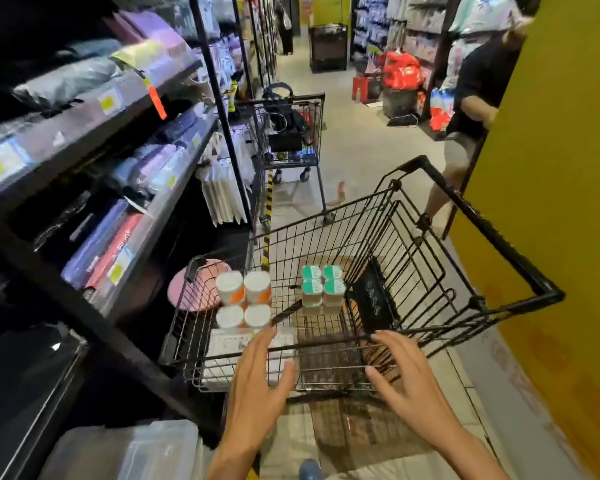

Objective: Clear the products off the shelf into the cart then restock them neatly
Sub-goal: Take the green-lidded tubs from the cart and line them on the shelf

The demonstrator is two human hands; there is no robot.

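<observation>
Both hands, left (257, 372) and right (407, 372), spread empty over cart (499, 244) rim, bottom centre; likely reaching for packs (245, 297) to restock.

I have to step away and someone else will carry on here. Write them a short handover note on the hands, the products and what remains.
Left hand: open, empty, over the near rim of the cart.
Right hand: open, empty, at the same rim.
In the cart: four white rolls with orange labels, a pack of teal-lidded cups, a flat white pack at the near left.
Shelves on the left hold bagged goods.
Done: some products are in the cart.
Left: I cannot see which shelf was cleared; find it, finish clearing, then restock neatly.
</observation>
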